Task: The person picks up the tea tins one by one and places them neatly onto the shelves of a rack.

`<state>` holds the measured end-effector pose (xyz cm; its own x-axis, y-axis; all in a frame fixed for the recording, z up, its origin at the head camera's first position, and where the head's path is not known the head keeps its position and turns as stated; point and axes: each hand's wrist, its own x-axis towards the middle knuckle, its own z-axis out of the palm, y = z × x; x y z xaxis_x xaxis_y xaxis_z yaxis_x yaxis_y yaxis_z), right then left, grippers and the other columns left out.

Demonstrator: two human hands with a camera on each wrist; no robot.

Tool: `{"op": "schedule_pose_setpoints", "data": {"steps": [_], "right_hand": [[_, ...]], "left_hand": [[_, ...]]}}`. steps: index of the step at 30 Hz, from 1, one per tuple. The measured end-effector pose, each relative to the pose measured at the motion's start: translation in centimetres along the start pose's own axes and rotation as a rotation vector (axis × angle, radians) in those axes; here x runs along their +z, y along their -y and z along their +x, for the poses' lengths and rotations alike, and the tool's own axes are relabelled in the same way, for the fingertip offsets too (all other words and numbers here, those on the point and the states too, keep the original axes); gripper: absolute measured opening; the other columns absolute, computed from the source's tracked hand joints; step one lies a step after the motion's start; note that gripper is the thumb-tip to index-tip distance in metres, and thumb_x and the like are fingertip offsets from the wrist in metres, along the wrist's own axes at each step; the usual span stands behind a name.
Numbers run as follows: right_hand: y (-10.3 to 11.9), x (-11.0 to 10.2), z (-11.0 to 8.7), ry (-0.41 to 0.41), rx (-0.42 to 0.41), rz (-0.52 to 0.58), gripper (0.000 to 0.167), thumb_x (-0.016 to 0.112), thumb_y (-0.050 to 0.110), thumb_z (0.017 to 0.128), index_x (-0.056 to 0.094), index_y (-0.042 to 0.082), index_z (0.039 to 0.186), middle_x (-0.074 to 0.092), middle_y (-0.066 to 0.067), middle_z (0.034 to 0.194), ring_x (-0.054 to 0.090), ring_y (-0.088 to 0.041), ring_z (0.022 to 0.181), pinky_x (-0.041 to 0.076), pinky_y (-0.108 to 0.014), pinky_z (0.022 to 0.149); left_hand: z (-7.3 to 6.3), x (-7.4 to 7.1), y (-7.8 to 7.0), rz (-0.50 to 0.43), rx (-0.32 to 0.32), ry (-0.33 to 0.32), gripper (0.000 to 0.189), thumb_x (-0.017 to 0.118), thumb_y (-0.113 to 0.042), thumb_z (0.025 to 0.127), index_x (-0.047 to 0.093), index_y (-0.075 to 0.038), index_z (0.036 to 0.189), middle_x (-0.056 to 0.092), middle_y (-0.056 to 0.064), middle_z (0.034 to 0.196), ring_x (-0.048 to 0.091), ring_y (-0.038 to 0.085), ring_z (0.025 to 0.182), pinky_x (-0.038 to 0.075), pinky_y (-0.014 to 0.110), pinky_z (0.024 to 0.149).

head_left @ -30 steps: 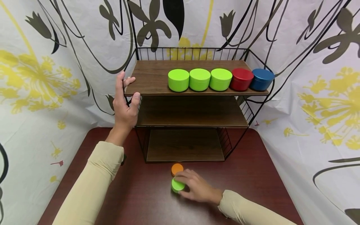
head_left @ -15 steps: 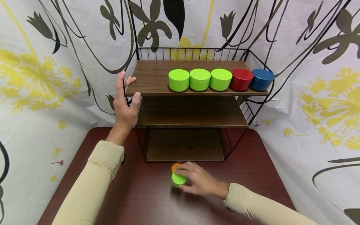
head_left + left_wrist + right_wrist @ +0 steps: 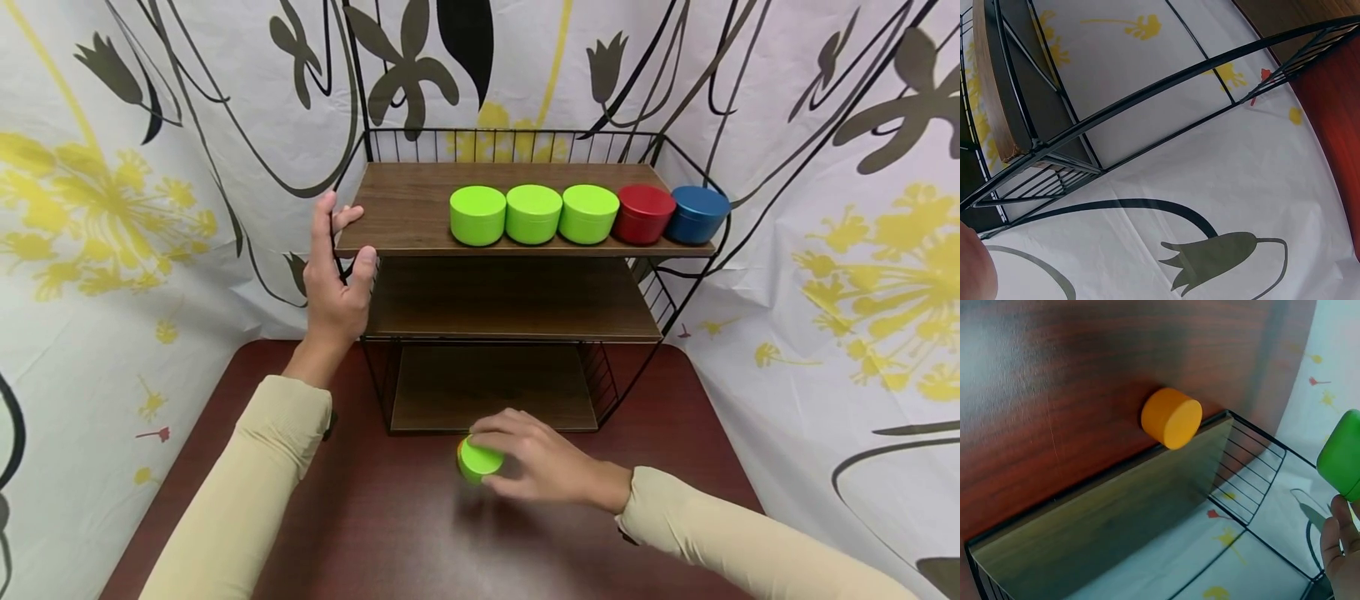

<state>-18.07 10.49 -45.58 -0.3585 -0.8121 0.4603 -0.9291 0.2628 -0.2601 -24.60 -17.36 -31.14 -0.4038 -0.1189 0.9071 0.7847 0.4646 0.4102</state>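
Observation:
My right hand grips a round lidded green container between thumb and fingers, above the table in front of the rack. In the right wrist view this green container shows at the right edge, raised off the table. An orange round container stands on the table close to the rack's front edge; in the head view the green one hides almost all of it. My left hand holds the upper left side of the wire rack, thumb in front and fingers around the frame. The left wrist view shows little of that hand.
On the top shelf, several lidded containers stand in a row: three green ones, then a red one and a blue one at the right end. Patterned cloth surrounds the dark red table on three sides.
My right hand has lifted the green container off the table and moved it toward the rack, covering the orange one in the head view. The left hand stays in place.

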Motion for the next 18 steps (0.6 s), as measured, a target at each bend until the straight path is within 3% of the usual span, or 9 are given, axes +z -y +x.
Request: {"op": "schedule_pose_setpoints", "data": {"steps": [18], "right_hand": [[1.4,-5.1,1.3,0.009,-0.022,0.037,0.041,0.075,0.026,0.085,0.067,0.009,0.122,0.062,-0.002,0.125,0.056,-0.015,0.111,0.047,-0.031,0.092]], "left_hand": [[-0.1,0.1,0.1,-0.003,-0.006,0.005,0.063,0.049,-0.021,0.092,0.034,0.015,0.142,0.059,0.031,0.124,0.049,0.040,0.126,0.033,0.042,0.110]]}}
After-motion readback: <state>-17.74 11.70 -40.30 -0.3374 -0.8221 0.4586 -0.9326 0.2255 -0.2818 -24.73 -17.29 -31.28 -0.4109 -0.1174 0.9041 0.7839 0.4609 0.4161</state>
